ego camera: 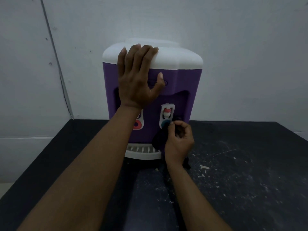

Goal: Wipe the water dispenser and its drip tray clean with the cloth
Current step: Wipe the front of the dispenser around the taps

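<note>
A purple water dispenser (pixel 180 84) with a white top (pixel 176 59) stands on a black table, close to the wall. My left hand (pixel 138 77) lies flat on its upper front, fingers straight over the edge of the white top, thumb spread to the right. My right hand (pixel 179 140) pinches a dark cloth (pixel 158 139) and holds it against the right tap (pixel 167 114), the one with the blue lever. The left tap (pixel 138 125), with a red lever, is partly hidden by my left forearm. The white drip tray (pixel 141 151) sticks out at the dispenser's foot.
The black table (pixel 241 172) is scratched and strewn with small white flakes, mostly to the right of the dispenser. A pale wall (pixel 233 47) rises right behind it. A thin cable (pixel 55 54) runs down the wall at the left.
</note>
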